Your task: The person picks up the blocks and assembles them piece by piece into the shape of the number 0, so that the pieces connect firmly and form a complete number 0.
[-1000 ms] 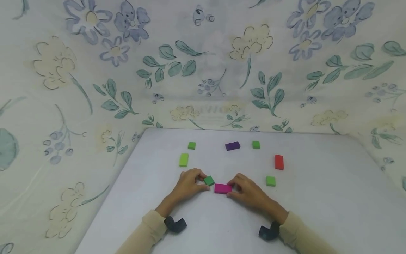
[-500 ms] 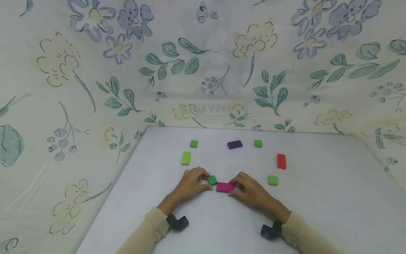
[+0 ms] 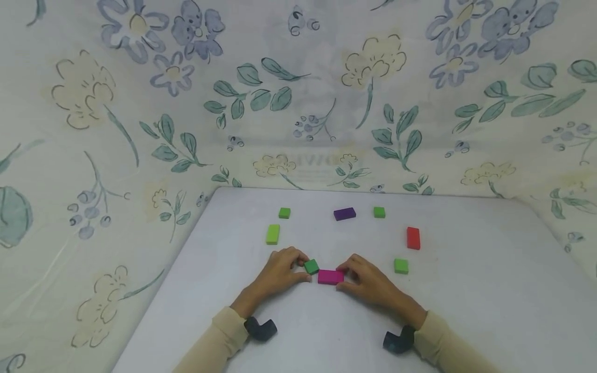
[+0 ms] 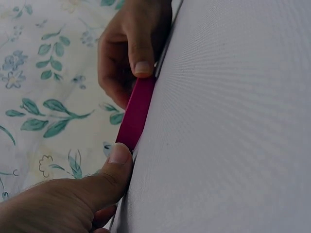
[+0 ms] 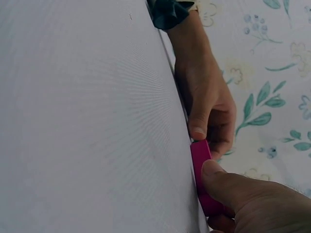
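Observation:
My left hand (image 3: 282, 272) has its index finger and thumb at a small dark green square block (image 3: 311, 267), which is turned cornerwise. My right hand (image 3: 366, 280) pinches the right end of a magenta rectangular block (image 3: 329, 277) lying flat on the white table (image 3: 326, 331). A corner of the green block is at or very near the magenta block's upper left end; contact cannot be told. In the left wrist view, the left thumb (image 4: 119, 154) comes close to the magenta block (image 4: 135, 114), and the green block is hidden. The right thumb (image 5: 214, 170) presses the magenta block's side in the right wrist view.
Farther back, other blocks form a loose arc: lime (image 3: 272, 234), green (image 3: 284, 213), purple (image 3: 344, 214), another green (image 3: 379, 212), red (image 3: 413, 238) and a green one (image 3: 401, 266) near my right hand. A floral cloth (image 3: 317, 103) hangs behind the table.
The whole head view has shifted slightly to the right. Both hands and the blocks keep nearly the same places, with the green block perhaps a touch closer to the magenta one.

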Tool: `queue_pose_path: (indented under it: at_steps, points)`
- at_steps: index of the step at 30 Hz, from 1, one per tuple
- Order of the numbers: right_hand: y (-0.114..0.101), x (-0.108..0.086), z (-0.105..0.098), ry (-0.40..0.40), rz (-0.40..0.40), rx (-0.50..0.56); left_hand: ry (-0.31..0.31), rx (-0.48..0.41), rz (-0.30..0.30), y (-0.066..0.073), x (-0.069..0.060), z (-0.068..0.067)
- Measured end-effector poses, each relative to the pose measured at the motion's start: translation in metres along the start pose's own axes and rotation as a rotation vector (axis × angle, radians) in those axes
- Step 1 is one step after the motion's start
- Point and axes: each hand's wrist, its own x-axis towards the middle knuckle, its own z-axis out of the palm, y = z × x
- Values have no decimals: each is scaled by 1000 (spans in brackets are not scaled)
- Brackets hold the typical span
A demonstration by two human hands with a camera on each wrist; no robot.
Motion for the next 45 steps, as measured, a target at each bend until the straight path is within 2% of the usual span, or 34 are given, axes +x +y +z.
queue_pose_path:
  at_steps: [7,13,17,23,28,33,37,42,45]
  points:
    - [-2,-1,-1,5,1,21,-5,7,15,1,1,-2]
    - [-6,-1,-5,19,7,75,-9,9,1,0,0,-2]
    - [-11,-2,-17,43,32,95,8,-2,9,0,1,-1]
    - [-12,-10,-45,82,3,69,-4,-9,-14,-1,0,2]
    - [2,-22,-73,132,15,7,7,-3,-3,-2,0,2]
    - [25,-38,-95,204,30,-43,-7,1,-5,-3,1,2]
    - [47,-52,-107,229,90,-96,-12,-2,2,-3,0,3]
    - [68,-63,-111,190,175,-70,13,0,39,-5,2,2]
    - [77,-68,-106,137,177,-19,18,12,48,-5,2,1]
